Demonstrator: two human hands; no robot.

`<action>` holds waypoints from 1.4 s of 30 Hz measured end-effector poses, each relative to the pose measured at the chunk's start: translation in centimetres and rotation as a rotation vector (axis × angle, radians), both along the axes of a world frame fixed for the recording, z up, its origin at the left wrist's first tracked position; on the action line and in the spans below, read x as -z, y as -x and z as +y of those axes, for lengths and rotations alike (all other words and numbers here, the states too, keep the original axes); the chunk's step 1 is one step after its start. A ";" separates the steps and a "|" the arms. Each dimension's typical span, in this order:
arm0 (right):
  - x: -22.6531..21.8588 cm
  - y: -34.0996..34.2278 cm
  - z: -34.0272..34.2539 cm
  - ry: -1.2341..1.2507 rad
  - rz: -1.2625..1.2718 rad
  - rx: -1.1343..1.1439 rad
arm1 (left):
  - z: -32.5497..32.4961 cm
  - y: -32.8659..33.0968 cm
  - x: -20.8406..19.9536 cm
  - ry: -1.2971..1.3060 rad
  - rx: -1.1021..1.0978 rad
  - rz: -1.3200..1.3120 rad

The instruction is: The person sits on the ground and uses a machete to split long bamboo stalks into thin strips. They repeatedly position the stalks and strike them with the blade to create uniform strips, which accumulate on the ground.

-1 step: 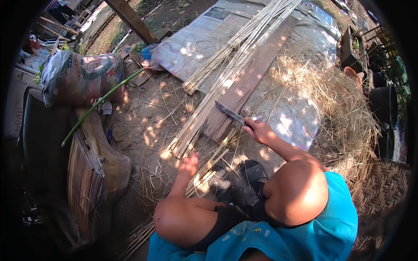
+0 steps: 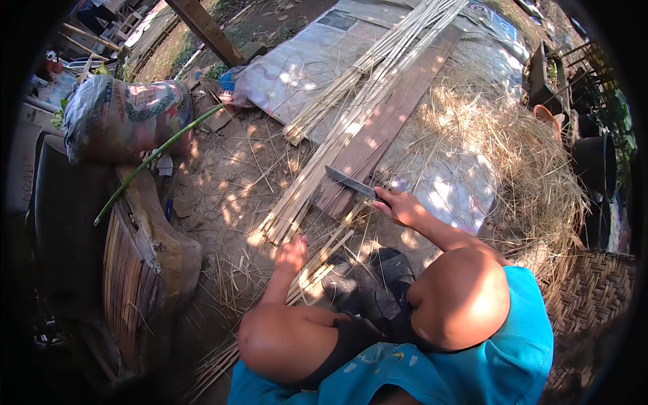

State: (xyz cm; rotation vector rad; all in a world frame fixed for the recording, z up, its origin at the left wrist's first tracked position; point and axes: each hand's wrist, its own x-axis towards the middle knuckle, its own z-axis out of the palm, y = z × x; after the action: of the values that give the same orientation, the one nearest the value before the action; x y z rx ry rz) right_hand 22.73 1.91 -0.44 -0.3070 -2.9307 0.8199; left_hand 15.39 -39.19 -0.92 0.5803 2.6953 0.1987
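While the knife (image 2: 352, 182) lies angled over the brown plank (image 2: 401, 115), its handle grasped by the right hand (image 2: 403, 207), the left hand (image 2: 291, 254) is curled near the lower ends of pale strips (image 2: 302, 196); grip there unclear. Judgement: steady blade, edge directed away from that hand.

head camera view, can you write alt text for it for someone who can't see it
A person's right hand grips a knife, its blade over a brown plank; the left hand is by the near ends of long pale strips. A heap of thin shavings lies to the right, a stuffed sack to the left.
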 end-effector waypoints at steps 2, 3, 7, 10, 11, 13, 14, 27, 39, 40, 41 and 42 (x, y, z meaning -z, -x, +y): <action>1.3 0.2 3.9 0.010 0.068 0.157 | -1.4 -0.6 0.6 -0.072 0.086 0.085; 1.0 0.6 5.9 0.050 0.063 0.329 | -1.7 -0.8 0.3 0.042 0.029 0.006; -1.3 1.1 4.8 0.081 -0.029 0.267 | -2.0 -0.8 2.3 -0.448 -0.062 -0.115; -2.1 -0.1 -5.3 0.103 -0.137 -0.131 | 0.7 1.4 1.7 -0.311 -0.241 -0.438; -2.2 -0.9 -6.3 0.090 -0.165 -0.197 | 1.9 1.1 0.6 -0.384 -0.209 -0.419; -1.1 -0.2 -3.0 0.045 -0.126 -0.092 | 1.1 -0.3 1.4 -0.459 -0.160 -0.387; -1.0 1.5 -1.7 0.038 -0.083 -0.061 | -1.2 -1.0 1.0 -0.484 -0.152 -0.342; -0.6 0.8 0.1 0.030 -0.053 0.060 | -4.9 1.7 -3.1 -0.566 -0.612 -1.195; 1.8 0.4 2.6 0.197 -0.116 0.300 | -14.7 -5.9 -3.9 -0.489 -0.566 -1.121; 1.8 0.1 2.1 0.228 -0.113 0.309 | -14.4 -6.1 -3.3 -0.502 -0.577 -1.053; 2.1 -0.3 2.3 0.230 -0.128 0.319 | -11.7 -5.7 -3.2 -0.509 -0.568 -0.939; 2.1 -0.5 2.4 0.256 -0.125 0.314 | -9.3 -5.4 -3.5 -0.504 -0.564 -0.815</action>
State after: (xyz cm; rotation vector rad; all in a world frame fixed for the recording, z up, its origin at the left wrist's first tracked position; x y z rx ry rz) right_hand 23.23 4.33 -2.51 -0.8409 -2.7747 1.1572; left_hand 20.75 -48.45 2.59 -0.1571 1.9165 1.0313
